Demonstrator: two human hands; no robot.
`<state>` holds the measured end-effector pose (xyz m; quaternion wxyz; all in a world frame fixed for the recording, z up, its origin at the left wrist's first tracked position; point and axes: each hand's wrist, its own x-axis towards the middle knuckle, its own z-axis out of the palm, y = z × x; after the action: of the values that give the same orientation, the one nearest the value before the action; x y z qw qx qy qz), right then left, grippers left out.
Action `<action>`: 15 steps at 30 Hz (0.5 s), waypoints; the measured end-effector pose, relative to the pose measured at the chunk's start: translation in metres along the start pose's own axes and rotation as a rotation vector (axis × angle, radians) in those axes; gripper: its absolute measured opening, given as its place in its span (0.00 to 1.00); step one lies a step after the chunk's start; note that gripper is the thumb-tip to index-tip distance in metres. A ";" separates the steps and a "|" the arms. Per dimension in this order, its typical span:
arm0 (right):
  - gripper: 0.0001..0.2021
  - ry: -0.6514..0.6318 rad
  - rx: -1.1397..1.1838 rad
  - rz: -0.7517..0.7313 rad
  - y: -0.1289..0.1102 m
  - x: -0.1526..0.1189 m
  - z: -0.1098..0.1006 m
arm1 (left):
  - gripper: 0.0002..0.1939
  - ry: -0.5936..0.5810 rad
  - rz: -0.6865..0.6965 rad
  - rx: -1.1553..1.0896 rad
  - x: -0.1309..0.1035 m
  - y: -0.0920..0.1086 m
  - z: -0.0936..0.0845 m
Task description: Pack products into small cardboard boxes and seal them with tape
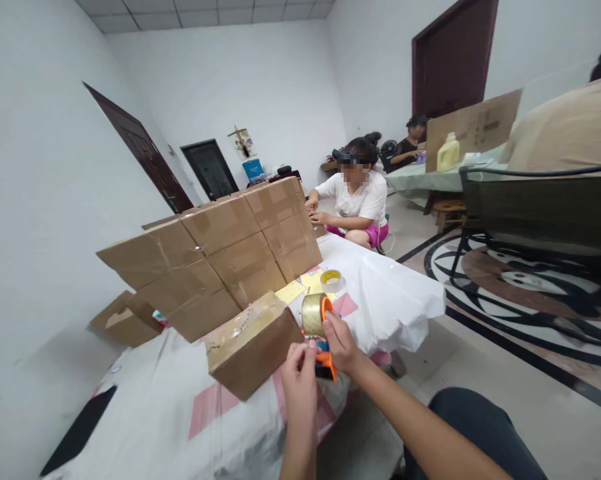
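Observation:
My right hand (341, 341) is wrapped around an orange tape dispenser (329, 363) that carries a wide roll of clear, yellowish packing tape (312, 315). Close beside its lower end, my left hand (300, 367) has thumb and fingers pinched together; whatever lies between them is too small to make out. Just left of both hands, a closed cardboard box (254, 360) rests on the table, shiny tape along its top. Beyond the dispenser a second roll of tape (331, 279) lies flat near some yellow sheets (291, 291).
A stacked wall of cardboard boxes (240, 257) stands across the table behind the single box. White sheeting (380, 283) covers the table. A person (355, 200) crouches at its far end, hands at the boxes. To the right is a dark-framed chair (535, 213).

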<state>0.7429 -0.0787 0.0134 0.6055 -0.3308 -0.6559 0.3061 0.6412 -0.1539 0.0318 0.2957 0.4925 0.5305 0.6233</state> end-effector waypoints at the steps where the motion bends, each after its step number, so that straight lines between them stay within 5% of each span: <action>1: 0.20 0.011 -0.015 -0.012 0.002 0.001 -0.002 | 0.23 0.004 -0.023 -0.009 -0.003 0.001 0.004; 6: 0.21 0.061 -0.003 -0.007 0.007 0.007 -0.010 | 0.24 0.094 -0.095 -0.033 -0.014 0.001 0.019; 15: 0.29 0.320 0.241 0.226 0.005 0.030 -0.032 | 0.24 -0.039 -0.152 0.061 -0.027 -0.009 0.029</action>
<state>0.7736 -0.0517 0.0299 0.6987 -0.3716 -0.4693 0.3917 0.6755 -0.1646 0.0141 0.3374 0.4714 0.5793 0.5730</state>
